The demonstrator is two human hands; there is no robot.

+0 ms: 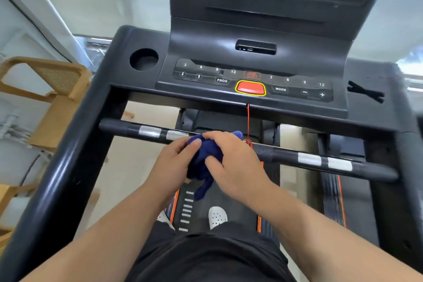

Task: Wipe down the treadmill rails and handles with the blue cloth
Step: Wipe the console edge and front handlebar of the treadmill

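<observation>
The fingers [214, 137] of the right hand [231, 162] lie close together and curl over the top of a bunched blue cloth [206, 158], pressing it onto the middle of the crossbar handle [286, 155], while that hand's thumb [212, 162] digs into the cloth from the near side. The left hand [174, 165] meets it from the other side, its thumb [194, 144] flat against the cloth's upper edge and its other fingers tucked underneath, out of sight, so how they grip there I cannot tell. Between the two hands the cloth is a crumpled wad, with a loose tail [204, 188] hanging down below the bar over the treadmill belt [233, 201]. Just to the right of the hands a red safety cord [248, 121] drops from the console and is looped round the bar. Silver sensor plates [150, 131] show on the bar to the left of the hands, and another pair [325, 161] sits further along to the right. Beyond the bar is the control panel with a red stop button [250, 87] edged in yellow, and a round cup holder [143, 59] at its left corner. The left side rail [59, 167] runs glossy and black toward the person, whose white shoe [217, 216] stands on the belt below. A wooden chair [52, 89] stands off to the left of the machine.
</observation>
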